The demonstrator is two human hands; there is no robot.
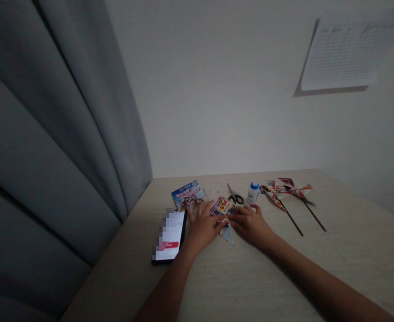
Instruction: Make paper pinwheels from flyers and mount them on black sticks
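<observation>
A piece of colourful printed paper lies on the table between my two hands, with a pale pointed corner toward me. It looks cut and folded, and its middle is partly covered by fingers. My left hand rests on the paper's left side with its fingers spread, the thumb side near the paper's centre. From the right, my right hand has its fingers bunched together, gripping the paper near its middle. Just beyond the paper lie scissors with dark handles. A white glue bottle with a blue cap stands behind my right hand.
A phone with a lit screen lies left of my left hand. Behind it is a blue printed leaflet. Two paper pinwheels on dark sticks lie at the right. A grey curtain hangs along the left edge; a wall stands behind.
</observation>
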